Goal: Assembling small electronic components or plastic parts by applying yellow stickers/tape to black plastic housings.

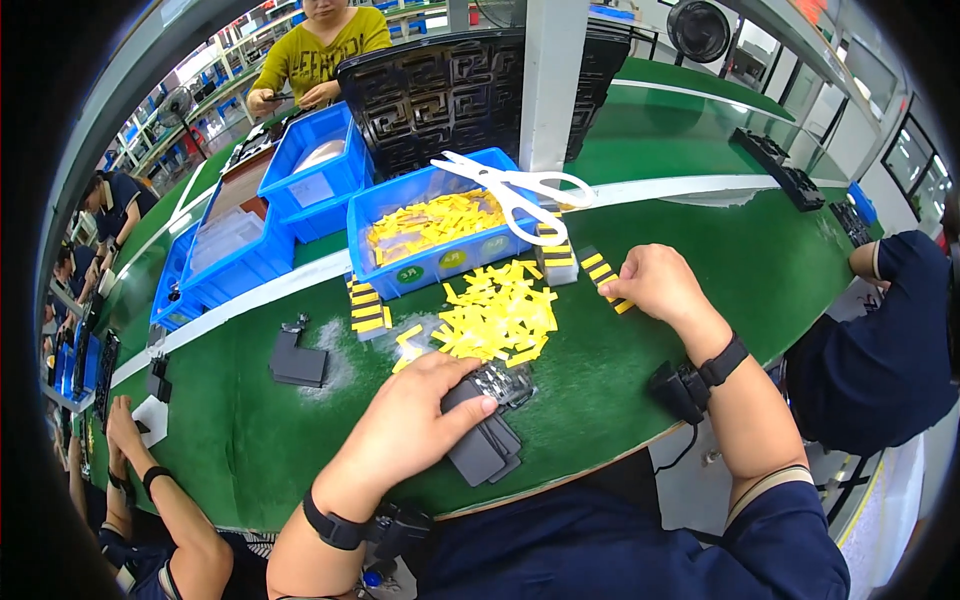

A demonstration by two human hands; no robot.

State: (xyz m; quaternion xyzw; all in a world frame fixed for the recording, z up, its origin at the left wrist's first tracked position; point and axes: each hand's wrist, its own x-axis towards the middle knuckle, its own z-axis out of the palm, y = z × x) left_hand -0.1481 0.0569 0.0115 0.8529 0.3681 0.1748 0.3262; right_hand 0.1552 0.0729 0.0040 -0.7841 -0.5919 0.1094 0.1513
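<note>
Left grip [415, 425] clasps stacked grey plates [485, 445].

On the green bench [700, 270], the left hand [410, 425] presses down on a fanned stack of grey cards [485, 445]. The right hand [655, 283] pinches a yellow-striped strip [603, 275] near a loose pile of yellow tabs [497, 315]. Behind the pile, a blue bin [425, 262] holds more tabs, with white scissors [515, 185] lying across its rim. Another grey stack [297, 360] lies well apart to the left.
</note>
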